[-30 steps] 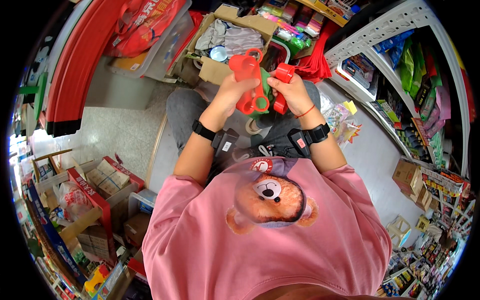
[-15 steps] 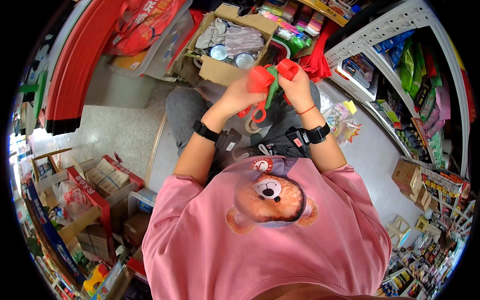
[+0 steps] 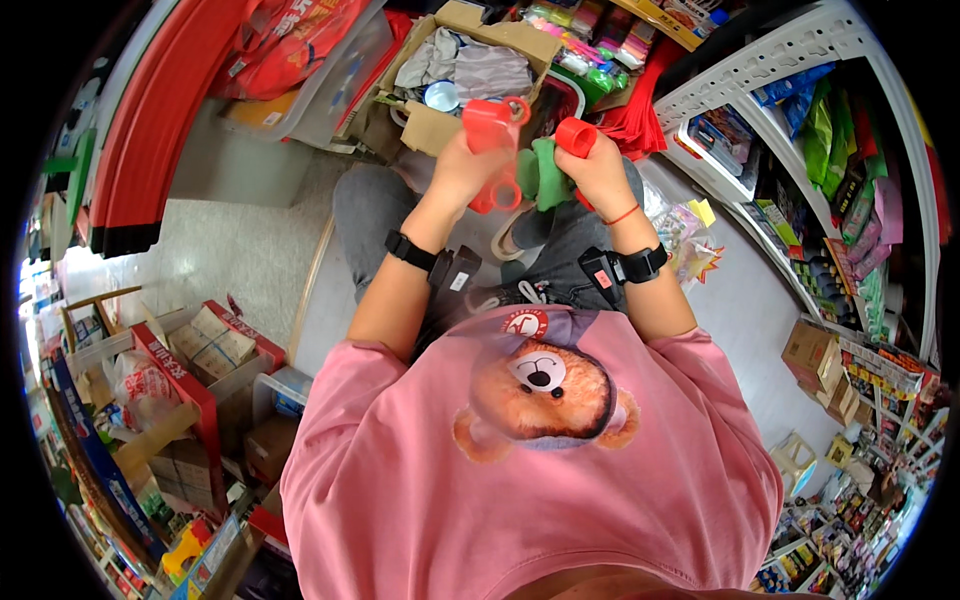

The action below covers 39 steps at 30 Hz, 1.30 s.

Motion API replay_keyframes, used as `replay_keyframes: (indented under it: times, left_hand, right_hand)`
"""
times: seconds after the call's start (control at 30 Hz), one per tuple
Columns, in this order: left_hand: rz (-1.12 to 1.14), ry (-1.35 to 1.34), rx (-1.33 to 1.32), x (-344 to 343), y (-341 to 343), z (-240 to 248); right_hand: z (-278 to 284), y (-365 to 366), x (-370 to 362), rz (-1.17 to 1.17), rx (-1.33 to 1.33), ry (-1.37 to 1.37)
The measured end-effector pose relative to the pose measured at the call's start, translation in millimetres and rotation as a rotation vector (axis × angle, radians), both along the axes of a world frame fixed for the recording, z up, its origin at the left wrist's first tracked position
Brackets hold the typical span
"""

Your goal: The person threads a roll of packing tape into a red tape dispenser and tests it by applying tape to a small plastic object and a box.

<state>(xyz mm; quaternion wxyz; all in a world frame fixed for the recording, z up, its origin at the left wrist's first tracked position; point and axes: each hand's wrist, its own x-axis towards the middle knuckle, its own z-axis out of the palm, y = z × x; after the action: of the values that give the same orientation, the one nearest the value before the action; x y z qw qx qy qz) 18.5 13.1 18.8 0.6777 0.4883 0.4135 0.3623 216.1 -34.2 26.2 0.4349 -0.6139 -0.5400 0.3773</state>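
My left hand (image 3: 463,170) is closed around a glossy red plastic piece (image 3: 487,122). Ring shapes show at its upper and lower ends, and motion blurs it. A short gap to the right, my right hand (image 3: 604,182) grips a red hollow cylinder-like piece (image 3: 575,137). Beside those fingers hangs a soft-looking green thing (image 3: 547,178), its kind unclear. Both hands are raised over my crossed legs (image 3: 375,225), with black straps on the wrists. My fingers partly cover the red pieces.
Ahead, an open cardboard box (image 3: 432,130) holds grey cloths and a pale mug (image 3: 441,97) with a blue rim. White metal shelving (image 3: 770,60) full of packets stands at the right. Plastic-wrapped goods (image 3: 685,240) lie beside my right knee. Cartons (image 3: 180,470) crowd the left.
My left hand has moved left and slightly up with its red piece, away from the right hand and the green thing. The right hand has barely moved.
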Motion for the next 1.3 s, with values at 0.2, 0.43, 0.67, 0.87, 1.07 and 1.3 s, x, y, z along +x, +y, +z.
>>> replay_keyframes:
  times: [0.2,0.43,0.67,0.87,1.07,1.3]
  left_hand:
    - [0.133,-0.124,0.002,-1.4,7.4,3.2]
    - [0.074,-0.121,-0.013,-6.7,5.3,7.4]
    - [-0.301,-0.079,-0.086,-4.1,-4.7,14.5]
    - [-0.242,-0.270,-0.308,-9.1,0.2,4.7]
    - [-0.339,-0.418,-0.349,1.0,-11.0,11.4]
    - [-0.417,-0.381,-0.414,-1.9,-10.2,3.6]
  right_hand:
    - [-0.3,-4.9,-27.6,0.245,0.049,-0.184]
    - [-4.6,3.8,-2.9,0.047,0.058,0.162]
    - [0.9,4.6,2.3,-0.013,-0.048,0.325]
    - [-0.6,2.7,9.6,0.006,-0.091,0.623]
    - [4.6,-0.5,-8.6,0.033,-0.077,0.526]
    - [-1.6,1.3,-8.5,0.086,-0.016,0.362]
